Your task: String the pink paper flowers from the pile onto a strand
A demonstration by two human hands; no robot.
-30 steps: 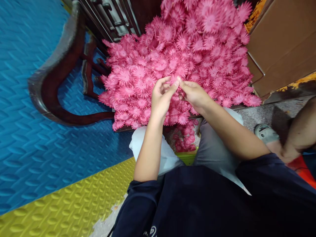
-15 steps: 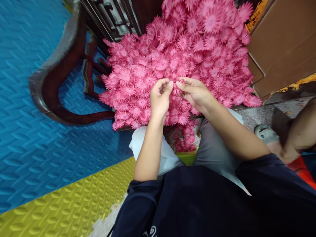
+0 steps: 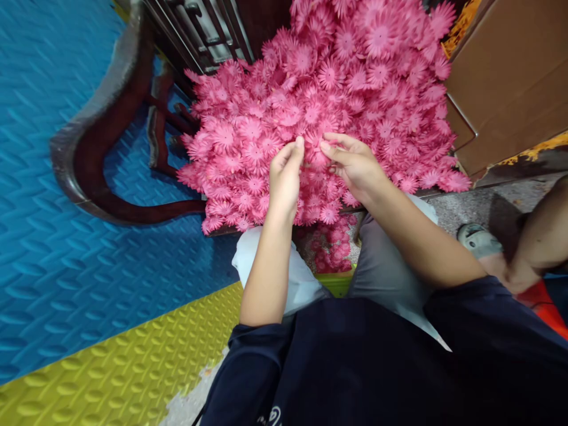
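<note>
The left hand (image 3: 285, 174) and right hand (image 3: 356, 165), curled narrow, are over the heap of pink flowers (image 3: 275, 109), and from here I can't tell if they hold one, but a soft pinch seems best so petals (image 3: 323, 72) don't bend.

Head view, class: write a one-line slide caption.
Bare left hand and bare right hand, apart, over a heap of pink, many-petalled flowers.

The single, head-worn camera looks forward and steeply down from close above the dark shirt (image 3: 364, 367) at lower centre; the left hand (image 3: 284, 180) and right hand (image 3: 357, 167) fall near mid-frame.
</note>
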